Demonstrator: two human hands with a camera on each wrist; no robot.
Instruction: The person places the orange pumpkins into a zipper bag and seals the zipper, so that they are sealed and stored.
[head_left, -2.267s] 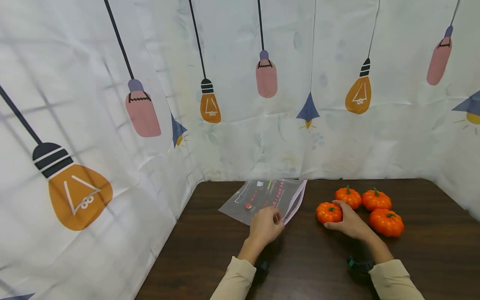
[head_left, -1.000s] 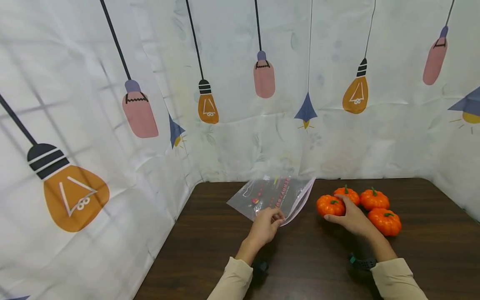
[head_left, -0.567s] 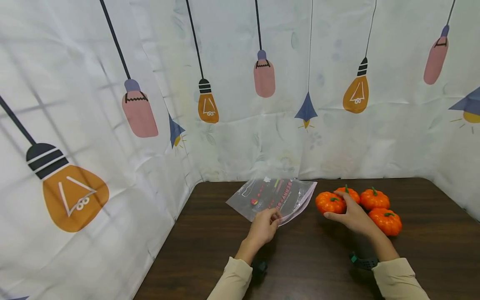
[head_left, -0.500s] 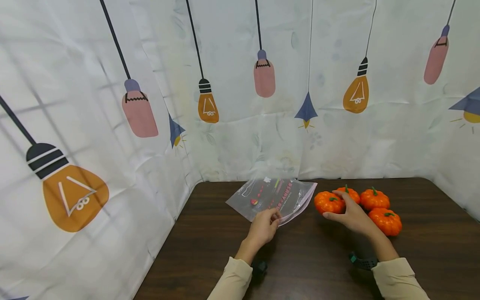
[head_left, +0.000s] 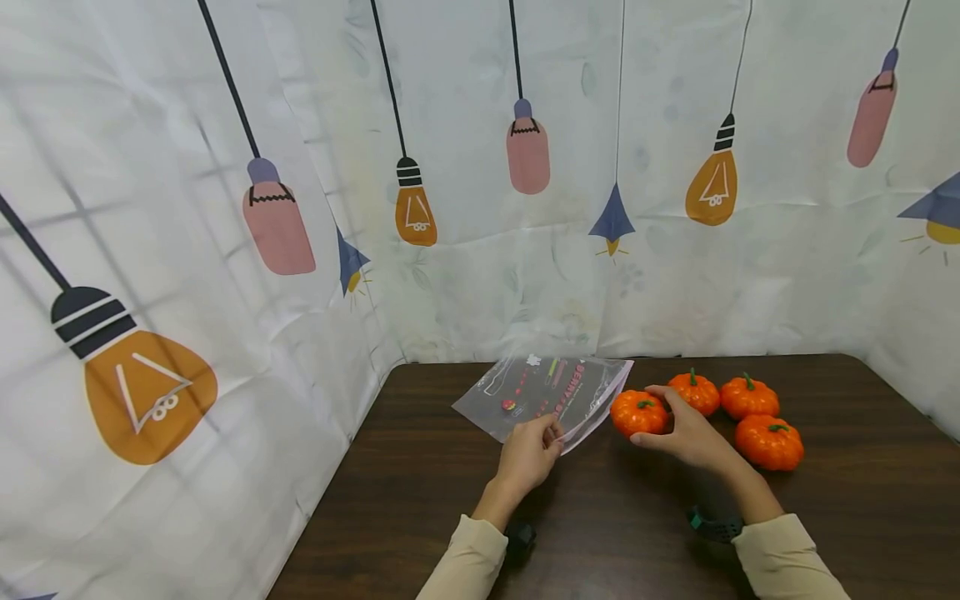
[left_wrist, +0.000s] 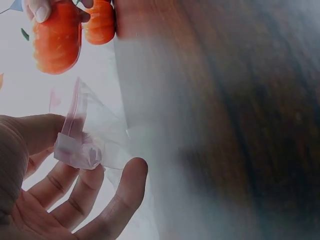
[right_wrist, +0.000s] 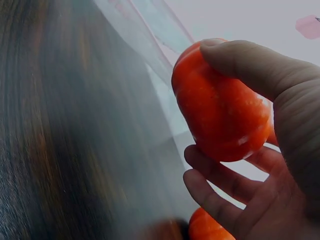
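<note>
My left hand (head_left: 529, 454) pinches the near corner of a clear zip bag (head_left: 517, 387) with printed lettering. In the left wrist view, that corner, with its pinkish zip strip (left_wrist: 75, 112), is between thumb and fingers. My right hand (head_left: 693, 433) grips a small orange pumpkin (head_left: 636, 413) with a green stem, just right of the bag's mouth. Seen from the right wrist, the thumb (right_wrist: 245, 62) lies over the pumpkin (right_wrist: 220, 107), with fingers on its other side. The bag's mouth faces the pumpkin, which is outside it.
More orange pumpkins stand close together behind and right of my right hand: one at the back (head_left: 693, 393), one beside it (head_left: 750, 398), and one nearer (head_left: 770, 443). A dark wooden table (head_left: 600, 533) lies beneath, with a white printed curtain (head_left: 480, 283) along its back and left side.
My right hand has picked out the leftmost pumpkin and brought it left, away from the others and closer to the bag's mouth. The bag has shifted slightly right, my left hand still holding it.
</note>
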